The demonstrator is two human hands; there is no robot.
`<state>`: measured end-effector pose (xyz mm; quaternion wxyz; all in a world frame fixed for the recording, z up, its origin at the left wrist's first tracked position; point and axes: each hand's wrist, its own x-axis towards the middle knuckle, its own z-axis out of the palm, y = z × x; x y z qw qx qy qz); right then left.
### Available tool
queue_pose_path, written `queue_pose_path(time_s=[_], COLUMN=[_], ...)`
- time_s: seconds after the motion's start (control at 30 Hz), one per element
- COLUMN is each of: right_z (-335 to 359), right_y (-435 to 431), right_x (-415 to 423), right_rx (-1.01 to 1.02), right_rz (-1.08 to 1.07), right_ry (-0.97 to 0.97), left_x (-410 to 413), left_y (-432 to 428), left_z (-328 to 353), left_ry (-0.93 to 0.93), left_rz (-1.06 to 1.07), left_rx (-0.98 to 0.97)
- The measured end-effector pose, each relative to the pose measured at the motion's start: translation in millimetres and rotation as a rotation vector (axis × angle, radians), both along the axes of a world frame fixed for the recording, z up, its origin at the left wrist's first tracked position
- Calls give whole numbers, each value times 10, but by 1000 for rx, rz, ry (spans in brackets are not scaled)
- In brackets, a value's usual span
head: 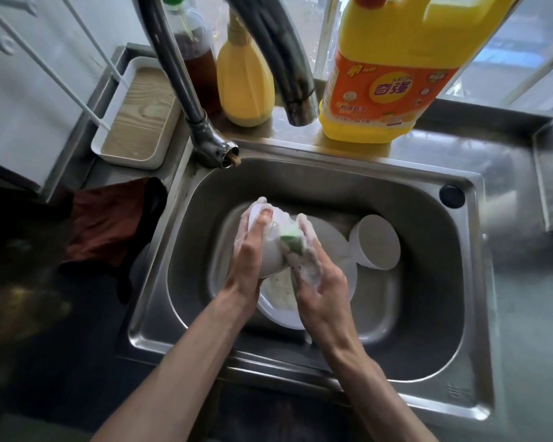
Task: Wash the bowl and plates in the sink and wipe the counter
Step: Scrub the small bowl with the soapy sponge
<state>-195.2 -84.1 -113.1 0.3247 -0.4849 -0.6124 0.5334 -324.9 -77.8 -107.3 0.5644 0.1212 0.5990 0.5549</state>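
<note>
Over the steel sink [428, 314], my left hand [253, 250] grips a white bowl [272, 247] by its rim, tilted on its side. My right hand [316, 275], covered in foam, holds a green sponge [292, 239] pressed against the bowl. Below them a white plate [281, 311] with soapy residue lies in the sink bottom. A second white bowl [375, 240] rests tilted at the plate's right edge.
The faucet [205, 135] stands at the sink's back left. A yellow detergent jug [383, 74], a yellow squeeze bottle [245, 81] and a brown sauce bottle [198, 59] line the back ledge. A dark red cloth [109, 224] lies on the left counter near a white tray [138, 113].
</note>
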Motion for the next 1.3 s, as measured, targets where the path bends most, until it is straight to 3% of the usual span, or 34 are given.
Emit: queue_pose_path(time_s=[0.13,0.23,0.33,0.53,0.73,0.9,1.13,1.3], right_z=[91,103,119,32,-38,-121,-80,-68], right_y=[86,184,205,222,219,305,340,206], right_x=[20,11,-51,-18,158,274,-16,-9], right_rx=[112,80,187,346,273,349,47,16], right_rz=[-39,-132,-167,-84,60,-14,-270,-199], right_ry=[-95,-98,-124,-188,-181,-322,-8,55], left_x=[21,42,47,1,-74,-102,-39,-64], left_y=[8,-21,-23,7,29,-52,-16,82], left_z=[54,77,112,121,135,54,47,84], left_ry=[-34,-157,-281,-357,-357,-402,-379,-297], left_rz=[-20,-44,-19,70,112,40,-43,-48], left_rx=[16,40,67,20,-19,-44,-90,-158])
